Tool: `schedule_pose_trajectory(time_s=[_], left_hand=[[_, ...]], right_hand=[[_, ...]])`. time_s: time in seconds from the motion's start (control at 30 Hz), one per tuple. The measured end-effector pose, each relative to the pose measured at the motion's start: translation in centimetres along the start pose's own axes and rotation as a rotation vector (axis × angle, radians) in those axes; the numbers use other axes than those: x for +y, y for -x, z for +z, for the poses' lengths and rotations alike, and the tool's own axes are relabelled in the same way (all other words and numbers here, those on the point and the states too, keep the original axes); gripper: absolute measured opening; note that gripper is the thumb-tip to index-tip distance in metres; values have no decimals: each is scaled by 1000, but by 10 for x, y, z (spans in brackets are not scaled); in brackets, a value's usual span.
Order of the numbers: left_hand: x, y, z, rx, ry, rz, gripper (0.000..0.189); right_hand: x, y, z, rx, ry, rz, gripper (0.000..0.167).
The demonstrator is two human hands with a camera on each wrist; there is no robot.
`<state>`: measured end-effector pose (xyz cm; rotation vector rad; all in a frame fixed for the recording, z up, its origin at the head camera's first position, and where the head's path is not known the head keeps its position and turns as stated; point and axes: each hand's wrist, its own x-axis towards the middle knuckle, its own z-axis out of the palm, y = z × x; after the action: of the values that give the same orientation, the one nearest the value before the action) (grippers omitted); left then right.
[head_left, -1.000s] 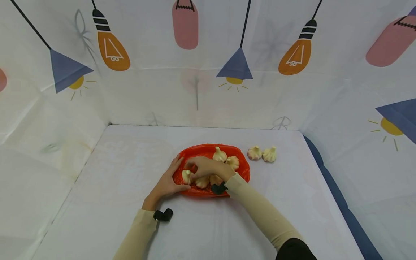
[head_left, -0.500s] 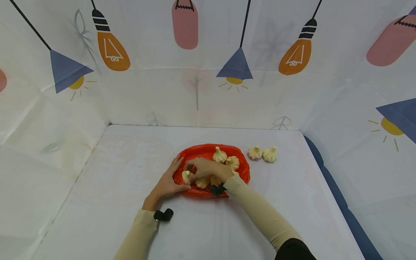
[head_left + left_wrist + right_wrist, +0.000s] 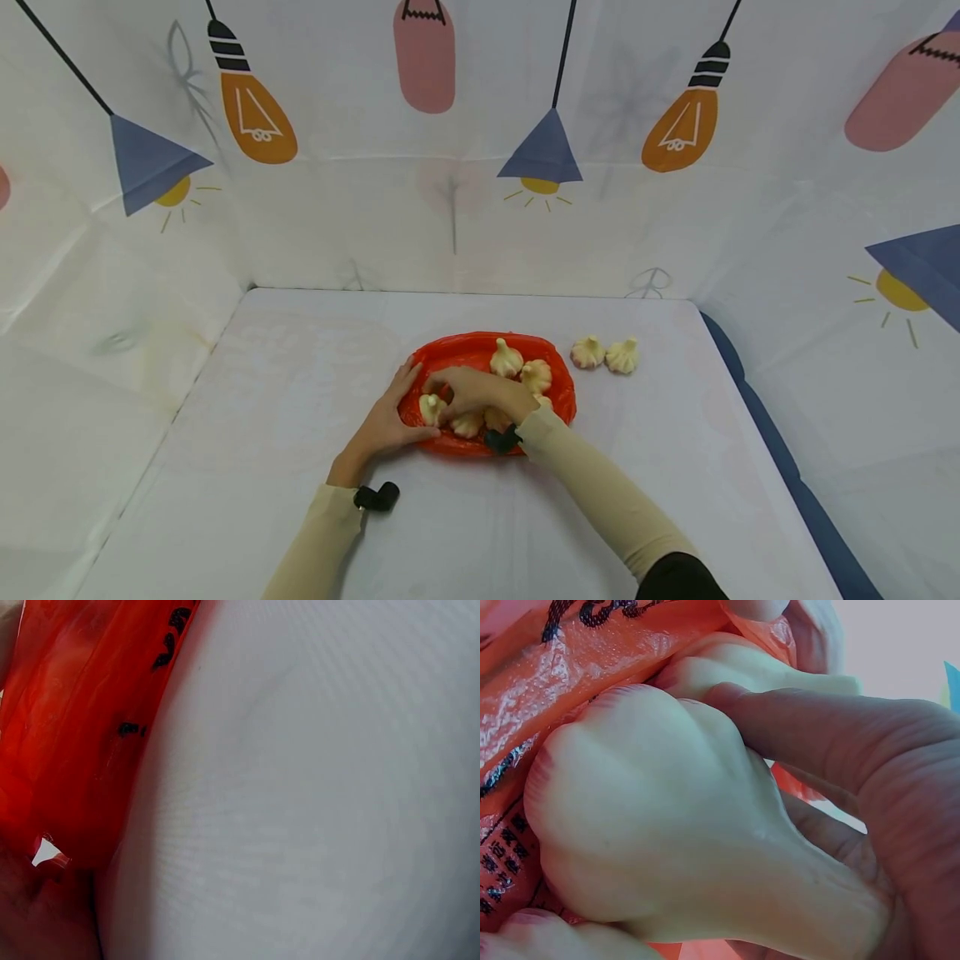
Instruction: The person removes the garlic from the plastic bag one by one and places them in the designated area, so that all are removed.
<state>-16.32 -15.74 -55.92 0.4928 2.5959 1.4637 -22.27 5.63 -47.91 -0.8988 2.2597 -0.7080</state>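
Observation:
An oval tray covered in red plastic [image 3: 453, 352] sits on the white table with several garlic bulbs inside. My left hand [image 3: 386, 422] holds its left end, fingers along the far rim and thumb at the near rim. Over the tray, my right hand [image 3: 474, 389] pinches a garlic bulb [image 3: 431, 408] at the left end; in the right wrist view the thumb touches this bulb [image 3: 735, 664]. A larger-looking bulb [image 3: 645, 802] lies before the camera, its stem beside the palm. The left wrist view shows printed red plastic [image 3: 82, 735].
Two garlic bulbs [image 3: 587, 352] lie on the table [image 3: 315, 358] right of the tray. Patterned white cloth [image 3: 480, 233] encloses the back and sides. A dark blue edge [image 3: 765, 425] runs along the table's right side.
Almost nothing differs. Both hands stay at the tray, and the right fingers remain at the left-end garlic bulb. The head view shifts very slightly.

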Motion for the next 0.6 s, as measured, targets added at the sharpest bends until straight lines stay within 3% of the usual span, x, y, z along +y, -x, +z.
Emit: schedule_pose_trajectory(time_s=[0.4, 0.6], left_hand=[[1, 1, -2, 2, 12, -5, 120], [1, 1, -2, 2, 8, -3, 120]], right_hand=[[-2, 2, -1, 51, -9, -5, 37], [-1, 1, -1, 29, -9, 2, 35]])
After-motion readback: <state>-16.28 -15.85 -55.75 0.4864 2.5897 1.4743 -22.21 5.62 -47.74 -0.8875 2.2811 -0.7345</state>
